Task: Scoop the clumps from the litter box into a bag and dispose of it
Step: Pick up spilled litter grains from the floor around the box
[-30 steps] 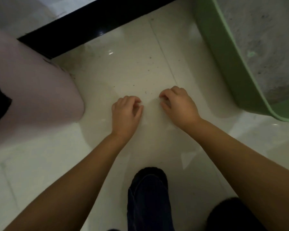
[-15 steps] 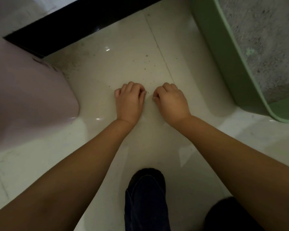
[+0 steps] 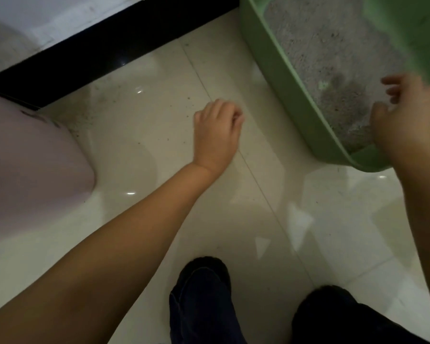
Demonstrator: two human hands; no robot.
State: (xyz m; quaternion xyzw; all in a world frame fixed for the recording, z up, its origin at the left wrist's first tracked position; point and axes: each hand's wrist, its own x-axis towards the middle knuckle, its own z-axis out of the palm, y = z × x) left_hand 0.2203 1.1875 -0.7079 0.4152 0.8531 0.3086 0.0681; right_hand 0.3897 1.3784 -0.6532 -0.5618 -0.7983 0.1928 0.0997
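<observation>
Nearest, at six o'clock, a dark shoe [image 3: 201, 301] stands on the pale glossy tile floor [image 3: 139, 135], and a dark trouser leg [image 3: 345, 319] fills the five o'clock corner. From the seven o'clock corner a bare forearm runs up toward the middle of the view.

At the centre, the left hand [image 3: 216, 135] hangs over the floor just beside a grout line, back of the hand up. Its fingers are curled under toward the palm; whatever lies beneath them is hidden, so I cannot tell whether they pinch anything or touch the tile.

At nine o'clock a pale pink rounded container [image 3: 32, 167] sits on the floor, well apart from that hand. Small dark specks (loose grains, by the look) are scattered on the tile between it and the hand.

At three o'clock the right hand [image 3: 407, 117] is raised over the near corner of the green litter box [image 3: 286, 78], motion-blurred. Its fingers are spread and loosely bent, thumb apart from them, and nothing shows in its grasp.

The litter box takes the one to three o'clock area, its long wall running diagonally. Grey litter [image 3: 320, 40] fills it, with a darker patch of clumps [image 3: 343, 95] near the corner just beside the right hand.

Farthest, from nine to twelve o'clock, a black strip [image 3: 109, 43] borders the tile, with a lighter surface beyond.
</observation>
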